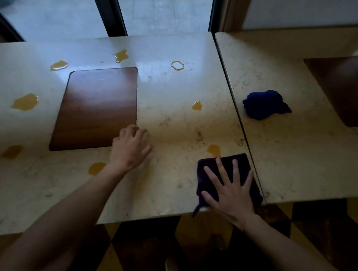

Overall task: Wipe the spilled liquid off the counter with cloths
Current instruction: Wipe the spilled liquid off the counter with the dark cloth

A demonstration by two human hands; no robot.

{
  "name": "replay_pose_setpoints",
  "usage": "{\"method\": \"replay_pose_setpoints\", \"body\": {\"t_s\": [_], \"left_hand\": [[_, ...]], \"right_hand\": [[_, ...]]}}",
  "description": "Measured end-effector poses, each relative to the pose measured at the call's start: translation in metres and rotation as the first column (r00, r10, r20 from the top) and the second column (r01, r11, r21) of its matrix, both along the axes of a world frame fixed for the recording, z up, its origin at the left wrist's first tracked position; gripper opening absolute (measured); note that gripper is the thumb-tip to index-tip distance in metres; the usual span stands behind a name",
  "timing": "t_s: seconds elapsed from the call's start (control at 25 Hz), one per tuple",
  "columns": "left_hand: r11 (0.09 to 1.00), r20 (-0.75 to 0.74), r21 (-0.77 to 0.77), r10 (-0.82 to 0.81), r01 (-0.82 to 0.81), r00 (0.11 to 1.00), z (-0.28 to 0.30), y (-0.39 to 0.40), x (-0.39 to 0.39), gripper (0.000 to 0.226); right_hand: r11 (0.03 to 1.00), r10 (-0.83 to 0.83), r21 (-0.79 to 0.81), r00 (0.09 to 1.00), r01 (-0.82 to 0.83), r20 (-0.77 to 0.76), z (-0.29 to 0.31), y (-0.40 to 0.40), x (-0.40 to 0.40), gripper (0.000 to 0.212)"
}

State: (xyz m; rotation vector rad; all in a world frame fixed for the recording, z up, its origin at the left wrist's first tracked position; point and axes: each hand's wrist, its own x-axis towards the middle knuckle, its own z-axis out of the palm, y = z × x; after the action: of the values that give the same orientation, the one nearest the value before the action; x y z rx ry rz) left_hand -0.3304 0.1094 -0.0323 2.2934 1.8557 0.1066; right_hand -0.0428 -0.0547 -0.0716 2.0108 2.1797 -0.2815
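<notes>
Several amber puddles lie on the pale marble counter (173, 125): one (214, 150) just beyond the purple cloth, one (197, 105) mid-right, one (97, 167) by my left wrist, others (25, 102) at the left and back. My right hand (228, 188) lies flat with fingers spread on a folded dark purple cloth (208, 167) at the counter's front right corner. My left hand (131, 146) rests on the bare counter with fingers loosely curled, holding nothing. A crumpled blue cloth (263, 105) sits on the neighbouring counter to the right, untouched.
A brown wooden inset panel (95, 106) fills the left counter's middle. A narrow gap (238, 111) separates it from the right counter (299, 160), which has its own brown inset (341, 89). Windows stand behind; chequered floor lies below the front edge.
</notes>
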Motion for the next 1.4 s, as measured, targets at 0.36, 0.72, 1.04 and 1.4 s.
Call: {"method": "replay_pose_setpoints", "body": {"t_s": [0.36, 0.72, 1.04, 1.4], "left_hand": [[0.978, -0.124, -0.074, 0.185, -0.195, 0.975, -0.035, 0.127, -0.062, 0.067], [0.969, -0.201, -0.131, 0.180, -0.208, 0.963, -0.051, 0.141, -0.067, 0.080], [0.963, -0.307, -0.136, 0.182, -0.232, 0.934, -0.063, 0.148, -0.070, 0.081], [0.978, -0.233, -0.034, 0.192, -0.205, 0.953, -0.059, 0.142, -0.066, 0.079]], "right_hand": [[0.988, -0.154, 0.009, 0.986, 0.155, -0.064, -0.006, 0.157, -0.020, 0.070], [0.982, -0.158, 0.093, 0.986, 0.162, -0.051, -0.007, 0.396, 0.009, 0.068], [0.981, -0.183, 0.051, 0.978, 0.188, -0.099, -0.001, 0.641, 0.045, 0.065], [0.993, -0.109, 0.038, 0.990, 0.112, -0.085, 0.002, 0.661, 0.022, 0.058]]}}
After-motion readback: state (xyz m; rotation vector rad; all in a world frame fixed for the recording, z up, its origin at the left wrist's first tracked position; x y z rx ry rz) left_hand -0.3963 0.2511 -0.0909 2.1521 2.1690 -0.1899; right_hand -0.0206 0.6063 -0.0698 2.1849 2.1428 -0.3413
